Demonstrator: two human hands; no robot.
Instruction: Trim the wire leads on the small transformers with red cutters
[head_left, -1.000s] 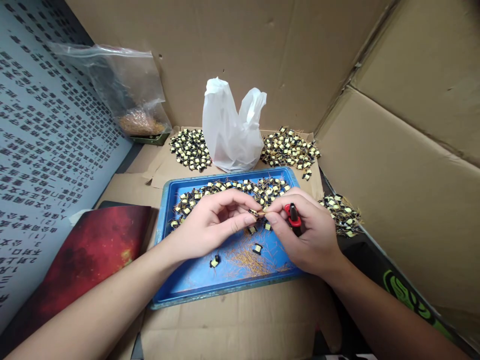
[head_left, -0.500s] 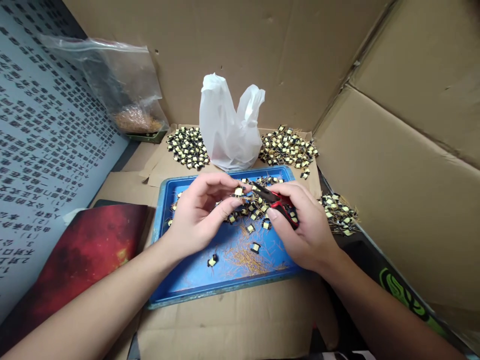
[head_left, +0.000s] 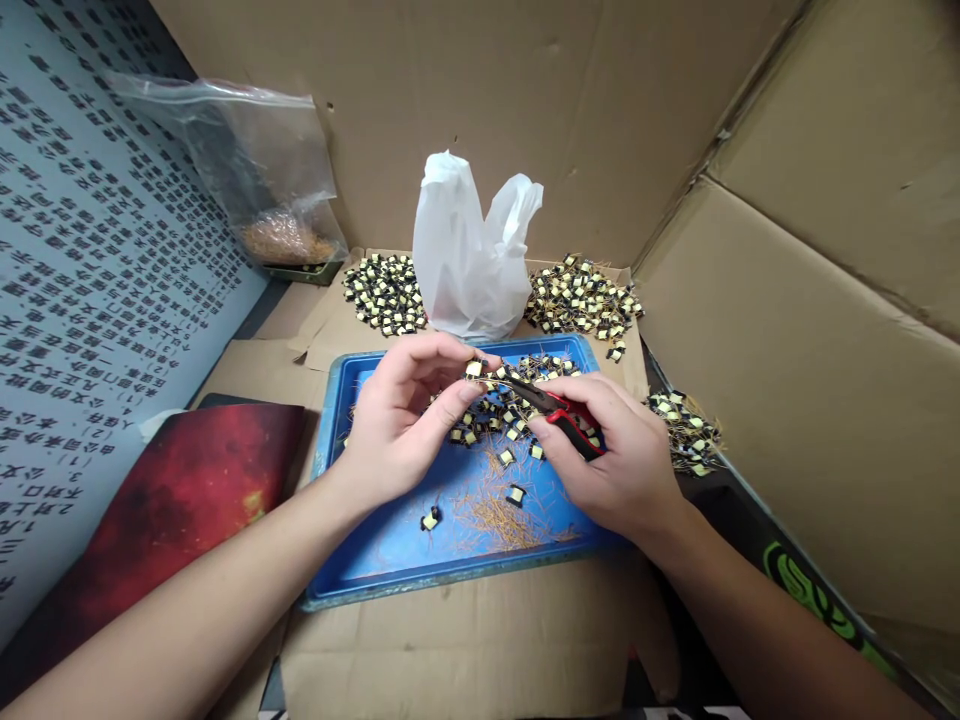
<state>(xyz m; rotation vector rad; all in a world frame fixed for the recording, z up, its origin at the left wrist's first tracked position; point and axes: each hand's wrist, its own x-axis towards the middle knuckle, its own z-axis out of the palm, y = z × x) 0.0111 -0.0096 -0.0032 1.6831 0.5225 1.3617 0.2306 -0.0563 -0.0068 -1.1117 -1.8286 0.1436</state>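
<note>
Between thumb and fingers, my left hand (head_left: 409, 415) pinches a small wire-wound coil (head_left: 475, 370) with a yellow-taped middle and black ends. My right hand (head_left: 615, 450) is wrapped round red-and-black handled pliers (head_left: 566, 420), of a nipping or long-nosed kind. The dark jaws point left and reach thin wires beside the coil; whether they are closed on a wire is too small to tell. Below both hands lies a blue tray (head_left: 382, 572) holding many similar coils and copper-coloured wire clippings (head_left: 501, 522). Two loose coils, one at the front left (head_left: 430, 519), lie apart from the heap.
Behind the tray stands a white plastic bag (head_left: 472, 260), with a coil pile (head_left: 384, 295) on its left and another (head_left: 585, 298) on its right. More coils (head_left: 684, 430) lie right of the tray. A clear zip bag (head_left: 277, 190) holds wire bits. Cardboard walls (head_left: 570, 120) enclose the space.
The pliers' jaws have moved slightly down and left, closer to the wires of the held coil. The whole view has shifted a little; both hands keep their grips.
</note>
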